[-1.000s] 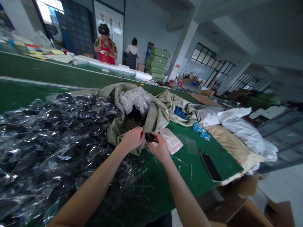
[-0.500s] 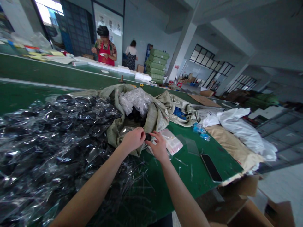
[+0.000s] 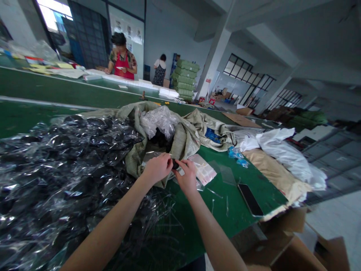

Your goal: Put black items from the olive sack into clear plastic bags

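Observation:
Between my two hands is a small black item (image 3: pixel 175 164), whose kind I cannot make out. My left hand (image 3: pixel 158 168) has its fingers closed on the item's left side. On its other side, the thumb and fingers of my right hand (image 3: pixel 186 175) pinch it. Just beyond them lies an open woven sack (image 3: pixel 184 141) with crumpled clear plastic (image 3: pixel 159 121) and dark things in its mouth. A stack of clear plastic bags (image 3: pixel 203 169) lies right of my right hand. To the left spreads a big heap of black items in clear wrapping (image 3: pixel 73 180).
A phone (image 3: pixel 250 200) lies on the green table (image 3: pixel 225 209) near its right edge. Blue wrapped pieces (image 3: pixel 238 156) and white sacks (image 3: pixel 284 148) are farther right. Cardboard boxes (image 3: pixel 293 248) stand below the edge. Two people (image 3: pixel 124 67) are across the table.
My right fingers have closed in nearer my left hand around the black item. Across the table, the person in the red apron has lowered one hand to the tabletop. The view has shifted slightly.

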Motion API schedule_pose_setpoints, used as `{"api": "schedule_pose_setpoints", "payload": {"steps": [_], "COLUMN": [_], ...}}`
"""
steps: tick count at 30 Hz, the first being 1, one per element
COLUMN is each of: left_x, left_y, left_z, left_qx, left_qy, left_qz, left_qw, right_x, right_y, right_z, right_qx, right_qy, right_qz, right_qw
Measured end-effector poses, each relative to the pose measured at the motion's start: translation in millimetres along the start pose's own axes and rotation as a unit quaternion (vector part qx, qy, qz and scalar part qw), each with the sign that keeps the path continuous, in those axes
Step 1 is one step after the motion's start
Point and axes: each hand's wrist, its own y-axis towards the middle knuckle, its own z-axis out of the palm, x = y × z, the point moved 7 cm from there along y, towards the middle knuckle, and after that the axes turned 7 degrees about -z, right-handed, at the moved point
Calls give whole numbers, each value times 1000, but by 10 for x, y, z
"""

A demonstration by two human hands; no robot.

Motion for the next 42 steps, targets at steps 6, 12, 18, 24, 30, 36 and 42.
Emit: {"api": "schedule_pose_setpoints", "payload": {"steps": [6,12,18,24,30,36,42], "left_x": [-8,-50,-89,-82,-74,-84,-62], "left_y": [-13,-19,-34,-40,-34,-36,22], "left_z": [-31,-72,-106,-102,-95,-110,-27], "left_qx": [-1,-9,-27,-21,-34,-47,-36], "left_qy": [30,34,35,16,-1,-16,-118], "left_qz": [-13,10,37,25,23,46,51], "left_qw": [999,999,998,999,999,998,991], "right_x": [94,83,84,86,66,-30,-16], "right_y": [-6,14,5,16,60,98,149], "right_z": [-9,16,21,-51,-90,4,-15], "right_qx": [12,49,55,-14,-46,17,5], "right_qy": [-62,-82,-85,-64,-54,40,83], "right_qz": [-24,6,8,23,28,34,63], "right_qw": [998,995,995,998,997,998,995]}}
